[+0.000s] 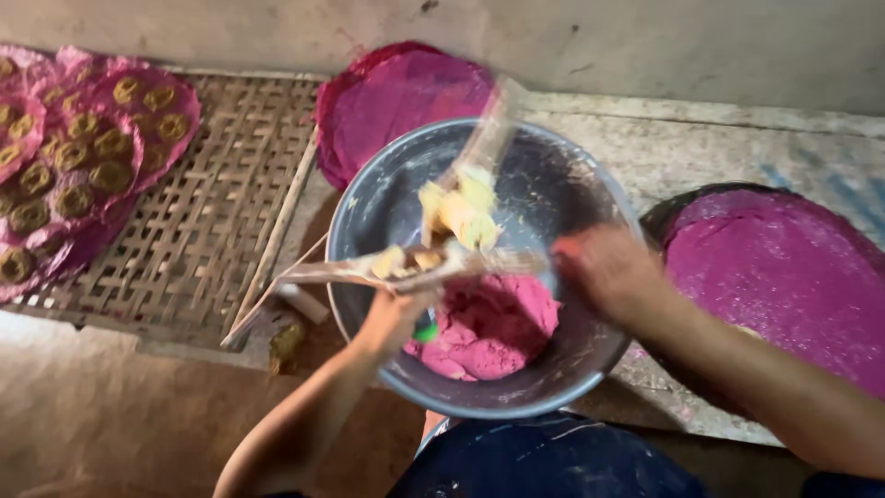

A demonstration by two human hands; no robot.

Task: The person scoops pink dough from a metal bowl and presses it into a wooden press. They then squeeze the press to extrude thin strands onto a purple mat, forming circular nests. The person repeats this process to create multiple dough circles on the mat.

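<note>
The left hand (392, 318) has its fingers closed around a thin, flat stick (369, 272) smeared with yellowish dough (461, 212), held level over a wide metal bowl (369, 198). The right hand (604, 267) is blurred; it grips a second stick (489, 129) that rises away from the fingers toward the far rim, though how tightly they close cannot be told. The yellow dough clings where the two sticks cross, just beyond the left fingers. Below both hands, in the near part of the bowl, lies a lump of pink dough (489, 327). Pink sheets (784, 267) lie on the surface past the right fingers, and a woven tray (212, 203) carrying pink rounds topped with yellow rings (92, 148) sits well beyond the left fingers.
</note>
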